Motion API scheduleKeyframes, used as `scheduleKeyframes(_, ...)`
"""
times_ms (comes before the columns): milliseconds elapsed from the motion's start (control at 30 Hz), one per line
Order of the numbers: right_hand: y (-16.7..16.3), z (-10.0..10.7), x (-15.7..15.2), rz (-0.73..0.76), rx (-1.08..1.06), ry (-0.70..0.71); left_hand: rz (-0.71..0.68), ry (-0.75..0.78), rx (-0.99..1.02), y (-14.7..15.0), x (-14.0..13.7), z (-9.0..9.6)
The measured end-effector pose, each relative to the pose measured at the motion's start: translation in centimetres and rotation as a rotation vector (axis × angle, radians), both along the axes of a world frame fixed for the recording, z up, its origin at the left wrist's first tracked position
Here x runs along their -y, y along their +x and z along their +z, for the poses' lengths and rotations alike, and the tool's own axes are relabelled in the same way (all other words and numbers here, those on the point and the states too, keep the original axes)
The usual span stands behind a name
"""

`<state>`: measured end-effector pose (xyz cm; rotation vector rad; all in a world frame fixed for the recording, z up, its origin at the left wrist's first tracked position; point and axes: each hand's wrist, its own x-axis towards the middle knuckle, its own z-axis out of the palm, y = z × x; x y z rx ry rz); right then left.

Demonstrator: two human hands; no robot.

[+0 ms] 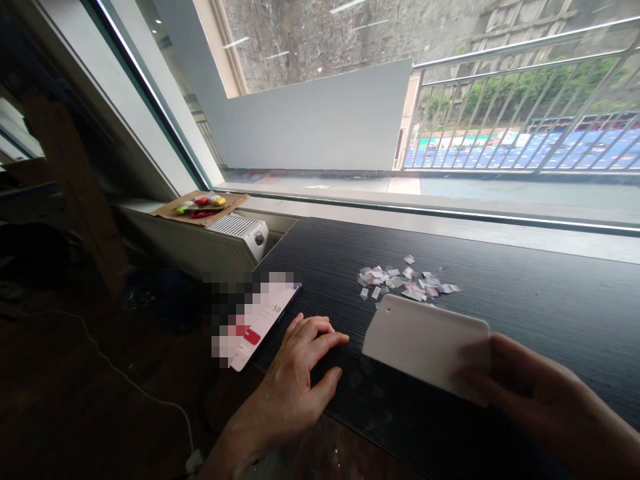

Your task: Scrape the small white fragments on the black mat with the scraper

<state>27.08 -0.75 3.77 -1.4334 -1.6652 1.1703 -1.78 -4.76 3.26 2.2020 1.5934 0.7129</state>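
Observation:
My right hand grips the right end of a white, flat plastic board with rounded corners and a small hole near its upper left corner. The board is tilted over the black desk. Just beyond its far edge lies a loose heap of small, pale, shiny paper-like pieces; a few more pieces lie near its left end. My left hand is palm down at the desk's near edge, fingers apart and holding nothing. To the left of it lies a phone with a lit screen, partly blurred out.
The black wood-grain desk runs to the window sill. Past its left end stands a white radiator, with small toy-like vegetables on cardboard behind. A white cable trails across the dark floor.

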Motion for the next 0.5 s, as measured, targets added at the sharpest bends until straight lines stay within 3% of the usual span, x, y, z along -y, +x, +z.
scheduleKeyframes(200,-0.3,0.0,0.9,0.119,-0.03,-0.119,-0.001,-0.02,0.013,0.0,0.0,0.0)
scheduleKeyframes(500,1.1,-1.8,2.3,0.059,-0.046,-0.163,0.007,-0.01,0.02,0.0,0.1,0.0)
